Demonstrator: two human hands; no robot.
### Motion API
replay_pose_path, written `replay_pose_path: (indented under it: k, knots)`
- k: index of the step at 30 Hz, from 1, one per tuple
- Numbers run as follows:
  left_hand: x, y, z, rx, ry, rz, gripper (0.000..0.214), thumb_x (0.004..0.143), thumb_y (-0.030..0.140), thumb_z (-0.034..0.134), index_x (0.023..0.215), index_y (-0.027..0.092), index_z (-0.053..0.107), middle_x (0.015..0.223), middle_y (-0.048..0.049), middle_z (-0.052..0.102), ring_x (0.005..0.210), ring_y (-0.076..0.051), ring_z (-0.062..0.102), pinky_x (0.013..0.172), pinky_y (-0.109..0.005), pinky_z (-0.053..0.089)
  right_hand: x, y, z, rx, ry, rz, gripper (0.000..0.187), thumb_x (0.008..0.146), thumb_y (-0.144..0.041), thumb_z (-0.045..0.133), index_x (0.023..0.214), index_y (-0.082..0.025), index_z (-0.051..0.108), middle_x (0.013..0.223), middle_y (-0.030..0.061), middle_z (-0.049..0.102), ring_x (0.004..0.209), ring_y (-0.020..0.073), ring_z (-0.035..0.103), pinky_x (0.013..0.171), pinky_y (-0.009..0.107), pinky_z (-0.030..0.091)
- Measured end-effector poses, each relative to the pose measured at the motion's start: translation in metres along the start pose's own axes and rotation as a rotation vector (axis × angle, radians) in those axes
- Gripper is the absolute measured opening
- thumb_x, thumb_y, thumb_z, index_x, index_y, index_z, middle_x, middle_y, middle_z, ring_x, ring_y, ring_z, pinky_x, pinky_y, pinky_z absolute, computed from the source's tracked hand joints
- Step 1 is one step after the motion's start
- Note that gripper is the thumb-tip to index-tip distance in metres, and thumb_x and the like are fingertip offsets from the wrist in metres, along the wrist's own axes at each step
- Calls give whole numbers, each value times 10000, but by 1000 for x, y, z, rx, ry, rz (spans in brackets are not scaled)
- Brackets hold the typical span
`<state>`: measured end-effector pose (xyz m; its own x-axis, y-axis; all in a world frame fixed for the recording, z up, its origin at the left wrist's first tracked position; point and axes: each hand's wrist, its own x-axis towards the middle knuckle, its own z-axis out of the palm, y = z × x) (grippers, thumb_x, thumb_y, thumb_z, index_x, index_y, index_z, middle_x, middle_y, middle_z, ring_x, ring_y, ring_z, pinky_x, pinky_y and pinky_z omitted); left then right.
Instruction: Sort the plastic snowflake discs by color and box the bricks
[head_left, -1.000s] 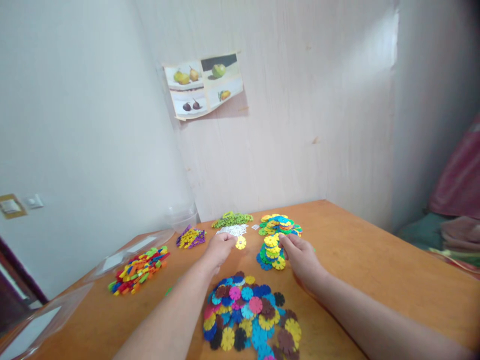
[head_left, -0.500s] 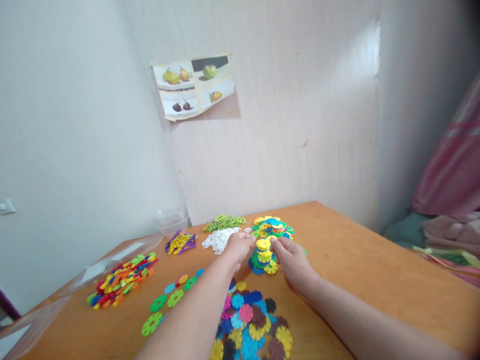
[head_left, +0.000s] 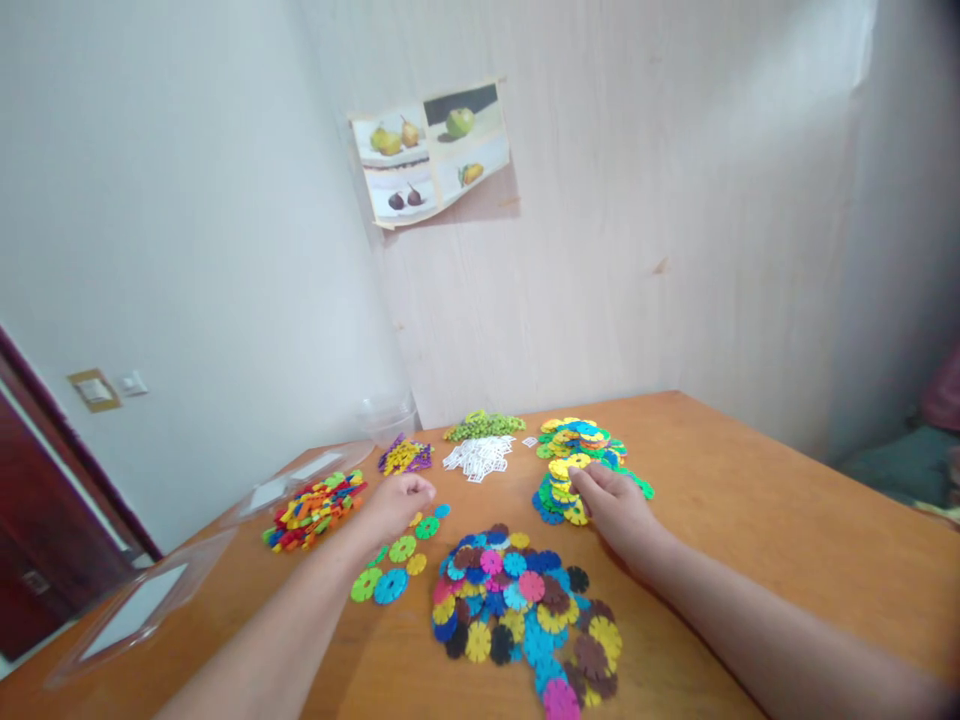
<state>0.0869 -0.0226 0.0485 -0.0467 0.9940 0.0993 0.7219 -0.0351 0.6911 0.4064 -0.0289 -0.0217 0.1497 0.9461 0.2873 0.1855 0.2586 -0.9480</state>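
Note:
My right hand (head_left: 624,508) is closed, thumb and finger pinching the edge of a yellow notched plastic disc (head_left: 564,467). Several more yellow discs sit right below it, with blue and green ones behind; whether they are joined to it I cannot tell. My left hand (head_left: 399,502) hovers with curled fingers over the left side of the table, near a loose scatter of green, blue and yellow discs (head_left: 402,549); anything inside its fingers is hidden. A large pile of mixed notched discs (head_left: 517,600) lies between my forearms.
Behind my hands are white plastic pieces (head_left: 480,458), green pieces (head_left: 487,427), purple and yellow pieces (head_left: 406,455) and a clear tub (head_left: 387,418). Multicoloured blocks (head_left: 315,510) and clear plastic bags (head_left: 142,610) lie left. More discs (head_left: 577,435) are heaped beyond my right hand.
My left hand has moved away from the yellow discs, left over the loose scatter. My right hand stays at the yellow discs. The view has turned left, shifting everything rightward.

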Motion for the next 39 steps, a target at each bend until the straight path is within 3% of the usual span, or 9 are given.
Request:
replay_pose_path:
  k: [4,9,17,21,31,35,39]
  knots:
    - [-12,-38,-18,111,-79,-19,256,641,346,642,810,158,678,664,10,621,624,-145,535,568,-237,367,-3,-1,1,-29,-18,-12,404,869,-544,514,654,-203,531,538,-55,412,525,122,377,510,257,289]
    - [-19,-61,-16,266,-130,-1,229,607,259,640,821,186,671,662,34,575,602,-127,509,532,-219,318,-2,1,-1,-70,-16,-38,412,849,-550,545,631,-201,538,537,-46,438,521,126,393,518,262,297]
    - [-16,-63,-14,241,-167,-5,194,614,310,643,766,190,662,668,13,617,612,-140,546,513,-217,331,1,11,-3,-79,-38,-17,430,876,-580,506,674,-203,544,545,-48,436,517,130,393,514,264,287]
    - [-16,-62,-14,229,-162,-44,232,554,253,672,778,196,644,718,8,630,647,-144,565,523,-212,366,-2,6,-2,-74,-40,-32,420,880,-564,507,662,-206,530,556,-48,437,523,127,386,526,266,298]
    - [-17,-63,-13,112,-176,-153,275,570,216,666,782,206,491,665,63,532,588,-109,513,515,-205,376,-1,4,-2,-57,-14,-29,402,862,-547,532,669,-196,564,562,-47,425,545,125,383,524,256,290]
    - [-14,-64,-12,137,-155,-120,282,565,208,650,781,215,469,634,81,486,573,-106,479,492,-197,331,-1,0,0,61,43,28,399,852,-557,535,679,-198,559,541,-52,411,513,118,361,490,253,273]
    - [-10,-51,-13,116,-91,-95,189,587,229,628,732,198,510,609,66,496,583,-109,476,506,-201,315,2,-6,-5,217,162,103,409,828,-576,551,691,-191,573,526,-47,427,480,111,354,459,252,266]
